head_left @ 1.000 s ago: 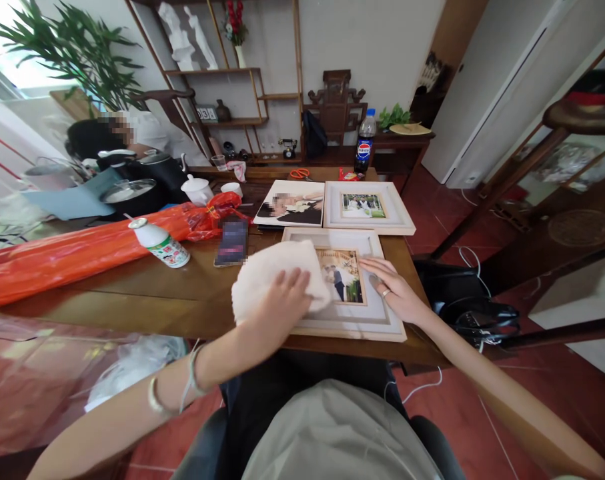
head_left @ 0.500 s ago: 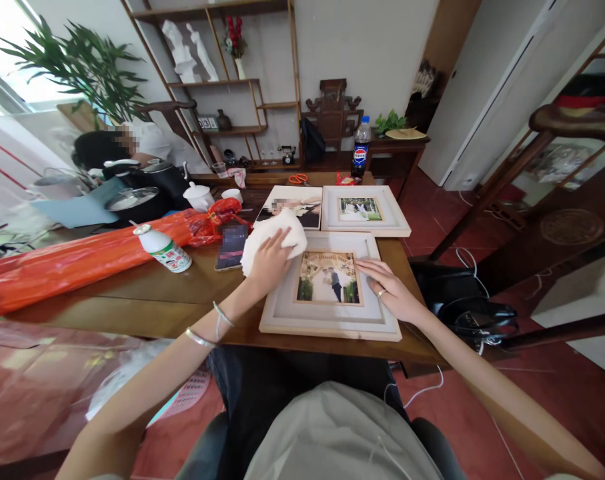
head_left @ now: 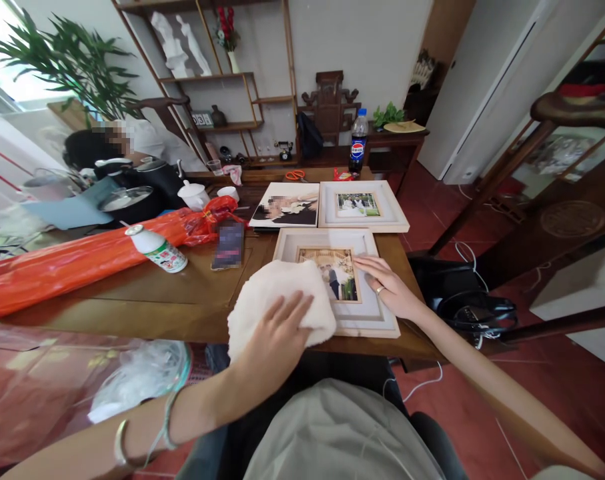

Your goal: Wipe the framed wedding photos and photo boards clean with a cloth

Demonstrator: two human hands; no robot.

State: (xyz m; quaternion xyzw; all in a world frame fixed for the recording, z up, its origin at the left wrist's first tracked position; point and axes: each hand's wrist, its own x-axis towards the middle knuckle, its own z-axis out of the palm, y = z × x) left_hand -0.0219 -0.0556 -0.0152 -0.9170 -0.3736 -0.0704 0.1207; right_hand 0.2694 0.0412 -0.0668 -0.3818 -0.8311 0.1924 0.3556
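A white fluffy cloth (head_left: 262, 293) lies bunched over the near left part of a pale-framed wedding photo (head_left: 345, 280). My left hand (head_left: 277, 340) is on top of the cloth, its fingers pressed into it. Part of the photo and the frame's near left corner are hidden underneath. My right hand (head_left: 389, 287) rests on the right side of the same frame with its fingers stretched out toward the photo's edge. Behind it lie another framed photo (head_left: 363, 205) and a photo panel (head_left: 287, 205).
The wooden table (head_left: 192, 293) also holds a phone (head_left: 228, 245), a white bottle (head_left: 157, 248), a long red plastic-wrapped bundle (head_left: 82, 257), orange-handled scissors (head_left: 296, 175) and a cola bottle (head_left: 358, 143). A person (head_left: 147, 143) sits at the far left.
My left hand has drawn the cloth toward me, from the frame's upper left corner down across its near left side. My right hand has stayed on the frame's right side.
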